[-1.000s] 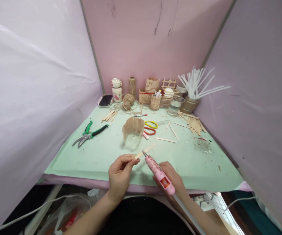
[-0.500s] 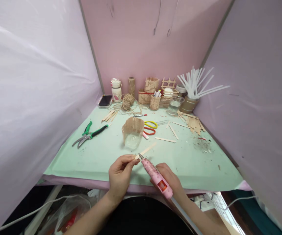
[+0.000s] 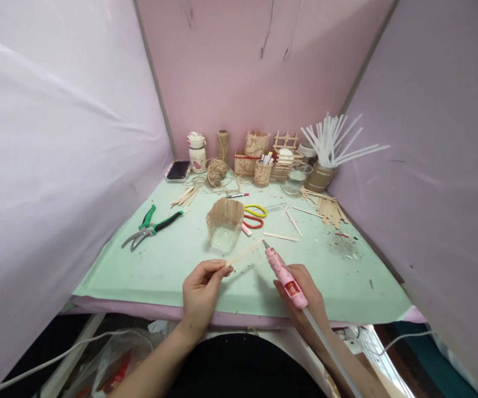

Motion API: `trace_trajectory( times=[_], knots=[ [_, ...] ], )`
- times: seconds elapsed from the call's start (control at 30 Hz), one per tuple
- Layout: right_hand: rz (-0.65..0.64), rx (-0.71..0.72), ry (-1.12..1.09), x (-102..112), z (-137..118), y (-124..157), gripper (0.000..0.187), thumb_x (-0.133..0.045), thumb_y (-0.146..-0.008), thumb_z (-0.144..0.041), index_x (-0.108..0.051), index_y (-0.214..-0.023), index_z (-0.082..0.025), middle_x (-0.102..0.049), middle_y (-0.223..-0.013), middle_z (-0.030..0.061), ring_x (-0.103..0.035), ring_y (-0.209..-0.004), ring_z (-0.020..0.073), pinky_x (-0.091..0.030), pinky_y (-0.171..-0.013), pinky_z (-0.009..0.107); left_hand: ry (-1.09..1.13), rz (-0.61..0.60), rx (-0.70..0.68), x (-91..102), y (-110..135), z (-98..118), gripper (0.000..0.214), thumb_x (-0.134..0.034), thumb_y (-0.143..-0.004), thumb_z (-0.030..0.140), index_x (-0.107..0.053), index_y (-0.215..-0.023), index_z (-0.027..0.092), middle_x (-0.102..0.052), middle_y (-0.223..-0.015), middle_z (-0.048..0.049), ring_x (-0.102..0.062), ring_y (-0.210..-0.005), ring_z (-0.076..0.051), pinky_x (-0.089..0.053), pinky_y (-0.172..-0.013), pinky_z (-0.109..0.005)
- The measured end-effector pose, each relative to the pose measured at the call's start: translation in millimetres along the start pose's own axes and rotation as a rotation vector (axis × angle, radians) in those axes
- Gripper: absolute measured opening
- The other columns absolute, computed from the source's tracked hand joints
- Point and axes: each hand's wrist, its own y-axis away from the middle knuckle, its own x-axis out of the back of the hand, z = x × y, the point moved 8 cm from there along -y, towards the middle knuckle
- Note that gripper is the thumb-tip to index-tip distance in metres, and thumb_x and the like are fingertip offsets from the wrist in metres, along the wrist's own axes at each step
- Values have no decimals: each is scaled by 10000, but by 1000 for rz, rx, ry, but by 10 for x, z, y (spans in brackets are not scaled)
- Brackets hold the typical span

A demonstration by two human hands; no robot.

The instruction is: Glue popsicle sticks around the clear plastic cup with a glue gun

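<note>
My left hand (image 3: 203,288) pinches the near end of a pale wooden craft stick (image 3: 245,253), which points away to the upper right. Closed around a pink hot glue gun (image 3: 286,277), my right hand (image 3: 308,293) keeps its nozzle at the stick's far end. A clear glue stick (image 3: 330,348) runs out of the back of the gun. Just beyond the hands stands a clear plastic cup (image 3: 225,225), partly faced with upright wooden sticks around its far side.
Green-handled pruning shears (image 3: 151,226) lie at left. Scissors with yellow and red handles (image 3: 255,216) lie right of the cup. Loose sticks (image 3: 329,210) are piled at right, below white glue sticks (image 3: 330,143) in a jar. Twine (image 3: 217,172) and a bottle (image 3: 197,152) stand behind.
The glue gun has moved right and away, its nozzle passing from the craft stick's near end to its far end. My left hand has barely shifted.
</note>
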Motion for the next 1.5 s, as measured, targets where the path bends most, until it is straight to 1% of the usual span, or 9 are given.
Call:
trace_trajectory(
  times=[0.13,0.27,0.47,0.53,0.73,0.83,1.03,1.3,1.5],
  knots=[
    [1,-3,15,-1,-28,18,138,-499,-949,-328,-562,-1033,-239,-596,-949,60,-609,-847,188,-500,-703,275,-52,0,-53,20,-18,-39,78,-764,-740,246,-721,-748,181,-738,-778,-37,-697,-739,-159,-577,-713,-259],
    [-82,40,28,-186,-32,83,117,-524,-929,-300,-580,-1007,-234,-619,-934,57,-629,-845,188,-520,-714,267,-140,-45,-175,8,3,-15,9,-727,-788,198,-730,-796,199,-744,-845,-37,-698,-822,-161,-573,-784,-267],
    [-166,199,-52,-419,-153,162,143,-505,-910,-188,-569,-1032,-228,-616,-913,49,-626,-804,166,-512,-680,250,-256,-146,-421,-67,78,126,159,-648,-840,89,-720,-905,215,-743,-929,-28,-700,-889,-147,-569,-846,-274],
    [-170,206,-64,-418,-161,164,141,-500,-914,-191,-562,-1036,-228,-611,-912,50,-624,-809,170,-508,-684,256,-282,-157,-475,-76,98,167,193,-633,-842,58,-711,-922,215,-740,-939,-25,-700,-894,-140,-567,-849,-268],
    [-143,66,-18,-260,-60,113,110,-468,-936,-217,-560,-995,-228,-582,-894,46,-601,-784,171,-475,-654,260,-368,-191,-633,-82,170,261,279,-613,-822,-23,-689,-982,192,-725,-983,-56,-694,-925,-151,-572,-843,-283],
    [-166,40,-40,-255,-74,120,93,-462,-946,-226,-553,-969,-226,-562,-872,35,-578,-751,160,-454,-640,254,-434,-224,-729,-100,220,292,331,-585,-828,-42,-679,-1054,180,-713,-1030,-87,-685,-963,-166,-576,-851,-295],
    [-257,59,-96,-398,-142,196,94,-475,-936,-237,-564,-963,-221,-560,-852,33,-568,-746,162,-452,-639,253,-517,-321,-900,-100,261,296,369,-565,-850,-16,-645,-1167,156,-697,-1083,-126,-667,-1026,-198,-578,-866,-320],
    [-277,-29,2,-275,-101,108,178,-443,-971,-326,-590,-1005,-231,-533,-823,20,-547,-708,154,-443,-621,255,-561,-432,-1066,47,201,367,388,-552,-893,44,-593,-1265,145,-701,-1106,-137,-666,-1050,-211,-585,-849,-339],
    [-289,74,-91,-430,-194,199,148,-449,-949,-277,-582,-947,-212,-564,-857,39,-572,-744,158,-459,-653,262,-560,-491,-1144,34,229,425,351,-520,-914,63,-590,-1256,105,-706,-1094,-155,-659,-1077,-223,-594,-842,-347]
  ],
)
